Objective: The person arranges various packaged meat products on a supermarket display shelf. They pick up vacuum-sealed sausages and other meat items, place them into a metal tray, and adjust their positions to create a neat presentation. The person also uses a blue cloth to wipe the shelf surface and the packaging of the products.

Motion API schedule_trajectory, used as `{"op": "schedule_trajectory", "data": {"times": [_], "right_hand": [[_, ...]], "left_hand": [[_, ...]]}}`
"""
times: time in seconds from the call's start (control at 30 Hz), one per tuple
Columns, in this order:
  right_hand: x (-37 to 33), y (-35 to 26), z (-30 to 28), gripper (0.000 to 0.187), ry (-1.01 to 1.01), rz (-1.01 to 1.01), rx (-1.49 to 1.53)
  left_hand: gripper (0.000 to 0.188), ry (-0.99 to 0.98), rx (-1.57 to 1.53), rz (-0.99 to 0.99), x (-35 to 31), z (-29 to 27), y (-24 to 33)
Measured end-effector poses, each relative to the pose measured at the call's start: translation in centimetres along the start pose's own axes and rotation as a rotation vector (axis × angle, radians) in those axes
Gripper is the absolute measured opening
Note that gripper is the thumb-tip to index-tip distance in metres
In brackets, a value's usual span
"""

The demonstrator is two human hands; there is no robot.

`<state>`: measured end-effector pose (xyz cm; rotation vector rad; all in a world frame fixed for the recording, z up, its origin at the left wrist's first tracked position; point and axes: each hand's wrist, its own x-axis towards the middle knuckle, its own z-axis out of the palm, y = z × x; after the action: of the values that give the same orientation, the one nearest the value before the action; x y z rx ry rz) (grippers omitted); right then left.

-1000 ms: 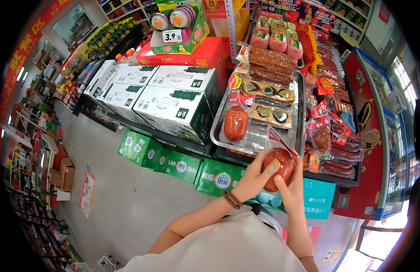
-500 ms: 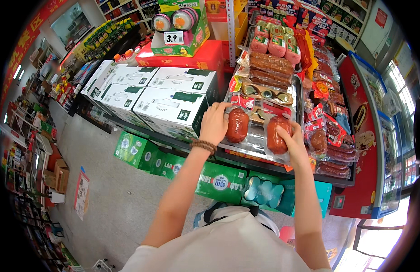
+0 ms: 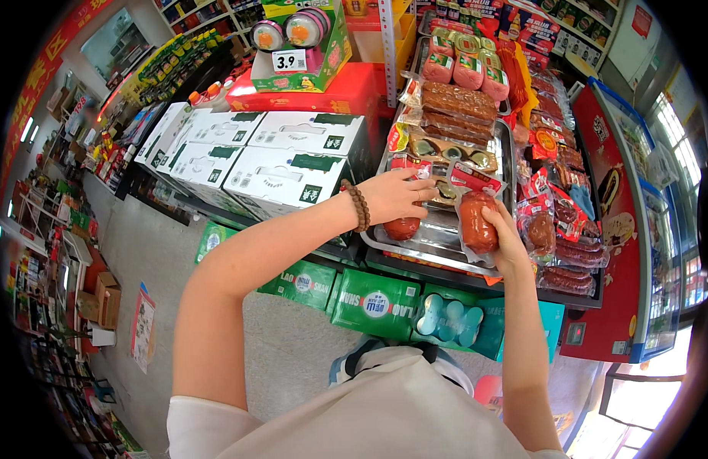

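Observation:
My right hand (image 3: 503, 233) is closed round the right side of a vacuum-packed reddish-brown sausage (image 3: 476, 220), which stands upright at the right front of a metal tray (image 3: 436, 245). A second packed sausage (image 3: 402, 229) lies at the tray's left front, partly covered by my left hand (image 3: 396, 196). That hand reaches across above it with fingers stretched out to the right, a beaded bracelet on the wrist. Just beyond the fingers, packs of dark egg slices (image 3: 453, 153) lie in the tray, with long brown meat packs (image 3: 457, 111) behind them.
White cartons (image 3: 285, 180) stand left of the tray. More packed sausages (image 3: 572, 256) line its right side, beside a red freezer (image 3: 602, 252). Green drink boxes (image 3: 373, 306) sit below the shelf edge. Pink meat packs (image 3: 468, 73) fill a tray farther back.
My left hand has moved right, from the left sausage's side to over its top, its elbow swinging outward. My right hand has shifted slightly right with its sausage.

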<state>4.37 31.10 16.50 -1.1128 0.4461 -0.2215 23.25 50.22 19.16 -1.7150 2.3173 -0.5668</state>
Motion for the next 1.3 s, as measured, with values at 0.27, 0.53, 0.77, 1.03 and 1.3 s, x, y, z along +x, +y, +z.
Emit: {"op": "schedule_trajectory", "data": {"times": [0.27,0.53,0.77,1.03,1.3], "right_hand": [[0.8,-1.4,-2.0,0.064,-0.155,-0.061,-0.292],[4.4,-1.2,1.4,0.063,-0.655,-0.182,-0.841],[1.7,-0.7,2.3,0.087,-0.476,-0.452,-1.298],[-0.5,1.2,2.1,0.078,-0.186,-0.447,-1.166],[-1.1,1.9,3.0,0.086,-0.184,-0.471,-1.120]], "left_hand": [[0.058,-0.243,-0.318,-0.331,-0.1,-3.4,0.3],[0.063,-0.003,-0.405,-0.515,-1.8,-0.2,2.1],[0.082,0.049,-0.532,-0.618,-3.9,-1.2,2.7],[0.078,0.371,-0.780,-0.812,-2.6,-5.0,6.5],[0.023,0.463,-0.768,-1.206,0.6,-3.1,10.0]]}}
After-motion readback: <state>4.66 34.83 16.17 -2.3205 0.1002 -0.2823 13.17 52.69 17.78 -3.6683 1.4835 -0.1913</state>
